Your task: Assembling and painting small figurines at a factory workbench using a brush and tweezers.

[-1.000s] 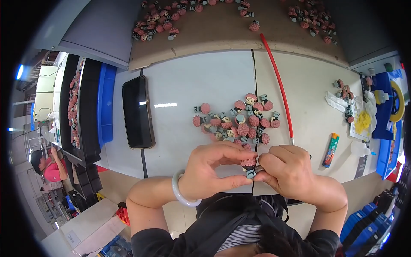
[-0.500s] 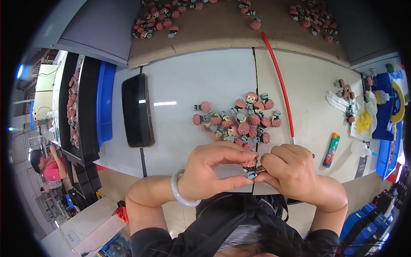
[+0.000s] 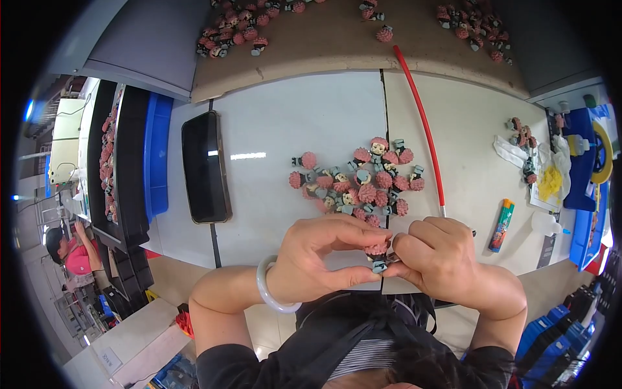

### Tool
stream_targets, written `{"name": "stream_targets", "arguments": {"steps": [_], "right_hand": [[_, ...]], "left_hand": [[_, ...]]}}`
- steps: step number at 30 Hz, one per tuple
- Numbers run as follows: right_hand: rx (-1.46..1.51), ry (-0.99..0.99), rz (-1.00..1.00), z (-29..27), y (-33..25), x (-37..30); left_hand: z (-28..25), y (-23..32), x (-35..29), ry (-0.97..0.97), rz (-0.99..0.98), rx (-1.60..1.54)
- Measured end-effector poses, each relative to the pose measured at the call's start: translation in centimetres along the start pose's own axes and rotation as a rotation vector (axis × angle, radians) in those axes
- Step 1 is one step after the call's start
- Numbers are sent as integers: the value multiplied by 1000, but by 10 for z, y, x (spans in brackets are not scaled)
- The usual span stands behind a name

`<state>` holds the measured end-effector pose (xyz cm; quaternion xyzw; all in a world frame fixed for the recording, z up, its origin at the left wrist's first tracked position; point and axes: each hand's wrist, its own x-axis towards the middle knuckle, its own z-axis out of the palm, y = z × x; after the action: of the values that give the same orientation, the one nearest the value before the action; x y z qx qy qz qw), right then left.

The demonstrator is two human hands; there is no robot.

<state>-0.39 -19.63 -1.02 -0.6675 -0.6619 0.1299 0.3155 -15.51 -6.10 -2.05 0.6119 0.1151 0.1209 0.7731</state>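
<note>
My left hand [image 3: 314, 256] pinches a small figurine [image 3: 376, 249] with pink, bumpy hair, dark clothes and grey-blue feet, thumb below and fingers above. Close against it on the right, my right hand [image 3: 440, 256] is curled with its fingers closed. A thin tool seems to be in that hand: a narrow bit shows by the figurine and a dark end [image 3: 474, 233] beyond the knuckles; its kind is hidden. Just past my hands lies a loose cluster of similar figurines [image 3: 367, 193] on the white worktop.
Left of the cluster lies a black phone [image 3: 206, 167]; right of it, a long red rod [image 3: 421, 117] with a silvery tip. Farther right are a lighter [image 3: 501, 225] and white wipes [image 3: 510, 152]. More figurines [image 3: 249, 32] cover the brown shelf. A blue bin [image 3: 157, 155] stands left.
The figurine is turned or tilted slightly between my fingers. Both hands keep almost the same place and grip; the whole view has shifted a little.
</note>
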Motion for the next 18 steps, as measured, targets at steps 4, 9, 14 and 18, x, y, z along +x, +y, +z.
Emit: {"name": "stream_targets", "arguments": {"steps": [4,9,14,18], "right_hand": [[1,30,-1,1,1,0],[-23,35,-18,0,1,0],[-45,50,-38,1,1,0],[-42,87,-43,1,1,0]], "left_hand": [[0,1,1,-37,-8,-92],[0,0,1,-55,-24,-148],[-1,1,0,-68,-38,-130],[-1,1,0,-87,-13,-129]]}}
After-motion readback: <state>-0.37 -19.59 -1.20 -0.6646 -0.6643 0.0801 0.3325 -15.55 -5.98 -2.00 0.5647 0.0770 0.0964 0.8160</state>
